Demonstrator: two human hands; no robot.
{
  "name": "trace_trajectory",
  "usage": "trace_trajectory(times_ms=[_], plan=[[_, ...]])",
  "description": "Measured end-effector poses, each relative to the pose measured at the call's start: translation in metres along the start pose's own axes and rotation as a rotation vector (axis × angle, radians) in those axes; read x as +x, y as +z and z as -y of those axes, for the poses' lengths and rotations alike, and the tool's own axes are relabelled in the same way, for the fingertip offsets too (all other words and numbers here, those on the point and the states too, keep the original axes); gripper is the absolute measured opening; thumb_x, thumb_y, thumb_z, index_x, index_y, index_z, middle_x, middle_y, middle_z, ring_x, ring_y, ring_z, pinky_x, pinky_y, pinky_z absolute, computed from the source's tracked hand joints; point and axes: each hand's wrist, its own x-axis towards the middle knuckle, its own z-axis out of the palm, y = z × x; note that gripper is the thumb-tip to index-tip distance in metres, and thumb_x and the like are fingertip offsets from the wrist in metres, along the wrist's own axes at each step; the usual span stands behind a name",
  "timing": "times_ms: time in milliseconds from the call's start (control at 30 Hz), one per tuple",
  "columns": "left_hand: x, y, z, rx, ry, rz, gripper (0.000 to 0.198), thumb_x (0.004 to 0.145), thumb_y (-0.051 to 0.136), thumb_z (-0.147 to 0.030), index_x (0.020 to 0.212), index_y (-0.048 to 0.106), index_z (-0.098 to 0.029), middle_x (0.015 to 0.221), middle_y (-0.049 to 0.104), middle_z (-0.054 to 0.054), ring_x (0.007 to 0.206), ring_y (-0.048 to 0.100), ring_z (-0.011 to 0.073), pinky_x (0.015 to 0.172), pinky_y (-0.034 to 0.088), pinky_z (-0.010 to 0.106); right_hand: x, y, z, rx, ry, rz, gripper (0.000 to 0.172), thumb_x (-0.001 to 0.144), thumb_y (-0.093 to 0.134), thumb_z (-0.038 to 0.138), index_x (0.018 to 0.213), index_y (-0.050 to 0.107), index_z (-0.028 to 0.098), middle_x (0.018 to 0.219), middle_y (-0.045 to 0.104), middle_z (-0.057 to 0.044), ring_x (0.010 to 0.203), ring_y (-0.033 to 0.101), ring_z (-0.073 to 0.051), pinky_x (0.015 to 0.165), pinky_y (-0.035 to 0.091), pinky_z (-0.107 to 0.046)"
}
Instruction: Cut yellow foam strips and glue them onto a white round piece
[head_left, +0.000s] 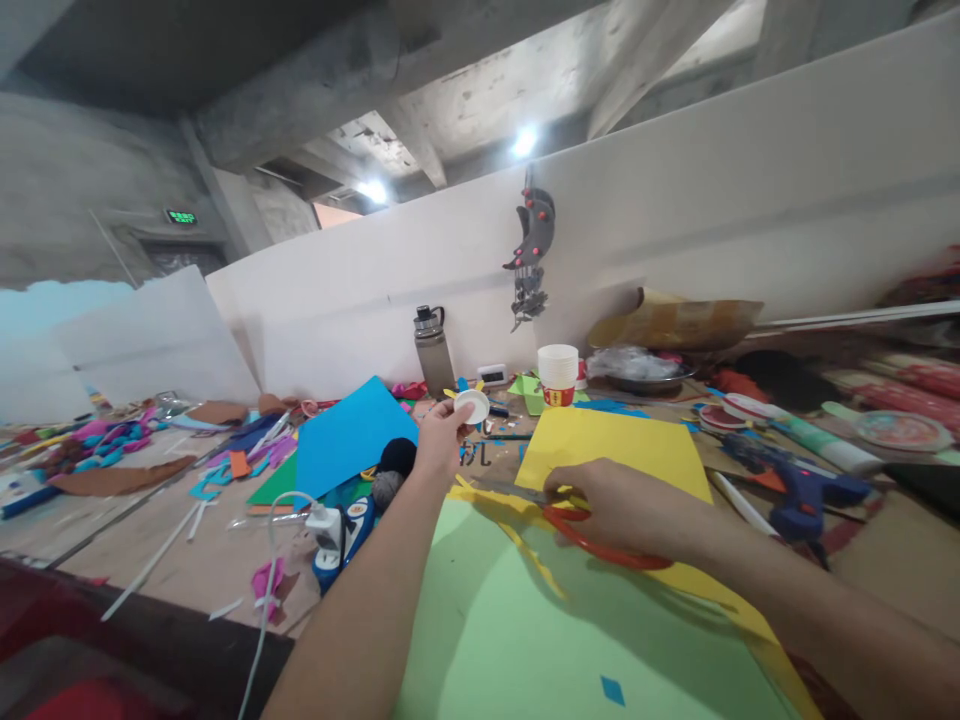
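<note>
My left hand [441, 436] is raised over the table and pinches a small white paper cup [472, 404] with yellow paper petals around its rim. My right hand [616, 507] rests on the yellow paper, its fingers closed through the handles of red scissors [600, 545]. A yellow sheet [611, 448] lies just beyond that hand. A light green sheet [525, 620] covers the table in front of me, with yellow paper strips [525, 545] on it.
A blue sheet [349, 435] lies to the left. A water bottle [434, 350], stacked paper cups [559, 373], a blue glue gun [799, 492] and a white charger with cable [324, 522] stand around. Paper scraps litter the left side. A white wall [712, 200] closes the back.
</note>
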Motion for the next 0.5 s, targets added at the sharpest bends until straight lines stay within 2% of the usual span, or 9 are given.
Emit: trace_trajectory(times_ms=[100, 200, 300, 367, 500], plan=[[0.0, 0.0, -0.005, -0.029, -0.024, 0.028, 0.029, 0.053, 0.081, -0.017, 0.074, 0.061, -0.013, 0.078, 0.069, 0.003, 0.066, 0.061, 0.0098, 0.057, 0.045, 0.019, -0.006, 0.001, 0.005, -0.019, -0.067, 0.055, 0.031, 0.069, 0.064, 0.029, 0.098, 0.072, 0.029, 0.092, 0.073, -0.006, 0.081, 0.066, -0.024, 0.062, 0.041, -0.026], [-0.001, 0.001, -0.006, -0.053, -0.052, 0.022, 0.025, 0.056, 0.079, -0.015, 0.072, 0.059, -0.013, 0.079, 0.069, 0.004, 0.069, 0.063, 0.011, 0.061, 0.049, 0.02, -0.012, -0.001, 0.007, -0.043, -0.144, 0.125, 0.036, 0.063, 0.063, 0.021, 0.096, 0.072, 0.031, 0.085, 0.073, -0.002, 0.073, 0.065, -0.021, 0.055, 0.036, -0.024], [-0.004, 0.003, -0.004, -0.075, -0.077, 0.02, 0.024, 0.058, 0.078, -0.014, 0.07, 0.058, -0.015, 0.08, 0.07, 0.004, 0.071, 0.064, 0.0128, 0.06, 0.05, 0.021, -0.017, -0.007, 0.007, -0.042, -0.127, 0.177, 0.04, 0.061, 0.066, 0.023, 0.1, 0.071, 0.033, 0.079, 0.072, 0.001, 0.066, 0.063, -0.019, 0.051, 0.032, -0.023], [-0.005, 0.005, -0.002, -0.087, -0.103, 0.043, 0.022, 0.059, 0.078, -0.013, 0.072, 0.06, -0.014, 0.082, 0.07, 0.005, 0.071, 0.064, 0.0128, 0.059, 0.05, 0.021, -0.018, -0.012, 0.005, -0.017, -0.128, 0.191, 0.036, 0.065, 0.066, 0.027, 0.1, 0.072, 0.033, 0.078, 0.072, 0.001, 0.066, 0.063, -0.018, 0.052, 0.033, -0.023], [-0.009, 0.01, 0.0, -0.128, -0.167, 0.059, 0.018, 0.063, 0.075, -0.01, 0.077, 0.064, -0.013, 0.08, 0.07, 0.005, 0.066, 0.063, 0.0107, 0.057, 0.05, 0.02, -0.017, -0.015, 0.003, 0.023, -0.164, 0.182, 0.028, 0.071, 0.063, 0.025, 0.096, 0.074, 0.032, 0.088, 0.074, 0.001, 0.075, 0.065, -0.018, 0.057, 0.035, -0.023]])
